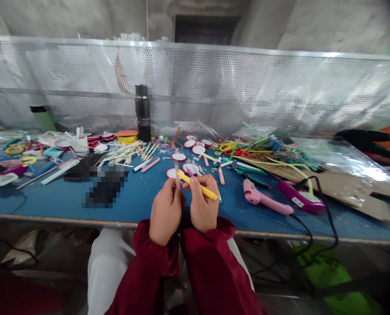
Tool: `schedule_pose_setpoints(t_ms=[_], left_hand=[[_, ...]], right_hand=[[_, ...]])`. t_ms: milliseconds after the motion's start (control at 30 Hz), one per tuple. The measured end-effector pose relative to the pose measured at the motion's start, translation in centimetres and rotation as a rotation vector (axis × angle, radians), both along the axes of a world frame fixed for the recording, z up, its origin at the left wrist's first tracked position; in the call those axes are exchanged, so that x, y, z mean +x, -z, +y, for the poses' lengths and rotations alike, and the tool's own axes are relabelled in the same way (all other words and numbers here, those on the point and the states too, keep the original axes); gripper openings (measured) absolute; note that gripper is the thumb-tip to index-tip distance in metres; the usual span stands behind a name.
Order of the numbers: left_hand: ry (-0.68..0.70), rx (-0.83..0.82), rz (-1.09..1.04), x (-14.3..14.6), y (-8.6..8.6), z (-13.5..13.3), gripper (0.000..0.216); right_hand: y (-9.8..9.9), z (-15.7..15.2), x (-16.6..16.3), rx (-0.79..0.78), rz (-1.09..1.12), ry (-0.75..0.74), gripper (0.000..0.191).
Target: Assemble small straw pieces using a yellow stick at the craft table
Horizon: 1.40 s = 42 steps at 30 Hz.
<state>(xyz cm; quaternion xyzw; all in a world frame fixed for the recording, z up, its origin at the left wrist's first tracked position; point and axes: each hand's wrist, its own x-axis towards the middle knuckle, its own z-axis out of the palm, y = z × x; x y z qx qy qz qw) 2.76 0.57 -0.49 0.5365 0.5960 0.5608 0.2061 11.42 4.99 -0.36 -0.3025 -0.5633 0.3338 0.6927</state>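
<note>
My left hand (166, 211) is closed, thumb and fingers pinching a thin pale strip (177, 171) that stands upright. My right hand (204, 204) is closed around a slim yellow pen (199, 185); its front end reaches the strip, though I cannot tell whether the two touch. Both hands are close together above the table's front edge. Just beyond them lie round white discs with red rims (178, 157), and a pink stick (221, 175) rests to the right.
A pink glue gun (265, 199) and a purple corded box (301, 197) lie at right, near pliers (252, 175). Tangled coloured strands (273, 151) sit behind. A black flask (142, 113) stands before the perforated metal screen (214, 87). Thin sticks (125, 152) are heaped at left.
</note>
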Motion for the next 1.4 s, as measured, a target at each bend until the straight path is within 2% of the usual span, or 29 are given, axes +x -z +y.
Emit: schedule_pose_setpoints(t_ms=[200, 367, 1200, 1400], left_hand=[[0.001, 0.001, 0.001, -0.06, 0.05, 0.09, 0.026], [-0.005, -0.003, 0.002, -0.05, 0.07, 0.02, 0.025], [0.001, 0.003, 0.007, -0.09, 0.15, 0.09, 0.025], [0.004, -0.002, -0.009, -0.05, 0.02, 0.05, 0.028]], right_hand=[[-0.27, -0.06, -0.10, -0.015, 0.055, 0.012, 0.026], [-0.21, -0.08, -0.03, -0.006, 0.012, -0.019, 0.027], [-0.45, -0.39, 0.03, -0.021, 0.018, 0.028, 0.026], [0.05, -0.22, 0.06, -0.005, 0.019, -0.027, 0.028]])
